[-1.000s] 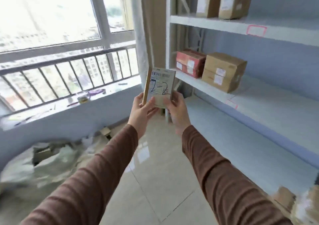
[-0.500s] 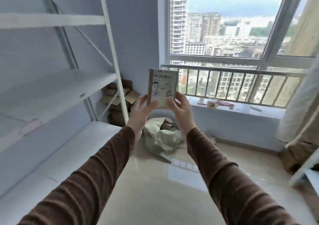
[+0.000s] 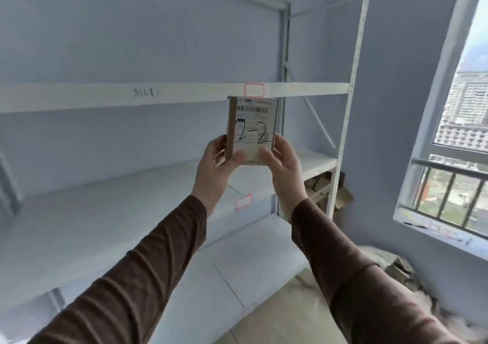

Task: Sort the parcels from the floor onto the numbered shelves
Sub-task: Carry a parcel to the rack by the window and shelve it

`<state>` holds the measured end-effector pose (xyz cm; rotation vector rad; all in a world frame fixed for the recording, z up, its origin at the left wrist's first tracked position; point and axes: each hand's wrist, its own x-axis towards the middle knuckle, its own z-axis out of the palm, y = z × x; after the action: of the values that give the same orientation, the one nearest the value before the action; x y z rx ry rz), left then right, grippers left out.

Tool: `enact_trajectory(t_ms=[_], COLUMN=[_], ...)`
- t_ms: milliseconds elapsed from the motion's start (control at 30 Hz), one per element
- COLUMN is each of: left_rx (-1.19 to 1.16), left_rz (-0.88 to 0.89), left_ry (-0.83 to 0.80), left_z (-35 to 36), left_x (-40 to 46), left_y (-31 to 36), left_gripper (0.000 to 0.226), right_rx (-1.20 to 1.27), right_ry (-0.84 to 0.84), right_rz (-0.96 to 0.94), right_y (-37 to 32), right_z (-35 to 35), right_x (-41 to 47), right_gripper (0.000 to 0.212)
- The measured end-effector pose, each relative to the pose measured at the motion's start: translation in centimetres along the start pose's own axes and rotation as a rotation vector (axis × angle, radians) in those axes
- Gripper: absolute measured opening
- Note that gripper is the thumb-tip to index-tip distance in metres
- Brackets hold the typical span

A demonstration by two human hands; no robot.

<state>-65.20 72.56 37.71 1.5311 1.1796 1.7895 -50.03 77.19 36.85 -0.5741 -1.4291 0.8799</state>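
My left hand (image 3: pixel 214 169) and right hand (image 3: pixel 284 170) grip one small brown cardboard parcel (image 3: pixel 252 129) marked "2-2", upright before two red-bordered labels on the white metal shelves (image 3: pixel 158 95).

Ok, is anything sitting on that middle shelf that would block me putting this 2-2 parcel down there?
Nothing visible does. The parcel is held up by the left hand and right hand in front of the middle shelf, whose surface looks bare. The shelf's red-bordered label is unreadable.

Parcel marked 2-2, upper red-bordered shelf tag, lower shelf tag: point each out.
parcel marked 2-2 (image 3: pixel 254 129), head view, white label face.
upper red-bordered shelf tag (image 3: pixel 254 89), head view, tag centre.
lower shelf tag (image 3: pixel 243 202), head view, tag centre.
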Motion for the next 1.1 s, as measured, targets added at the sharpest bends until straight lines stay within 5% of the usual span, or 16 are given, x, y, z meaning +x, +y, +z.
enact_trajectory(t_ms=[367,767,1100], left_rx=[0.183,0.491,0.665], left_rz=[0.093,-0.367,-0.598], left_ry=[0.230,0.311,0.405], left_z=[-18.7,-32.6,-36.7], left_x=[0.9,-7.4,-12.5], left_y=[0.5,-6.5,-9.8], left_gripper=[0.048,0.063,0.049], right_rx=[0.178,0.068,-0.109], right_ry=[-0.165,-0.580,-0.814], right_rz=[-0.012,0.267,0.214], right_y=[2.0,13.0,16.3], right_z=[19.6,30.8,35.1], right_x=[1.1,-6.4,-11.0], right_gripper=[0.049,0.041,0.060])
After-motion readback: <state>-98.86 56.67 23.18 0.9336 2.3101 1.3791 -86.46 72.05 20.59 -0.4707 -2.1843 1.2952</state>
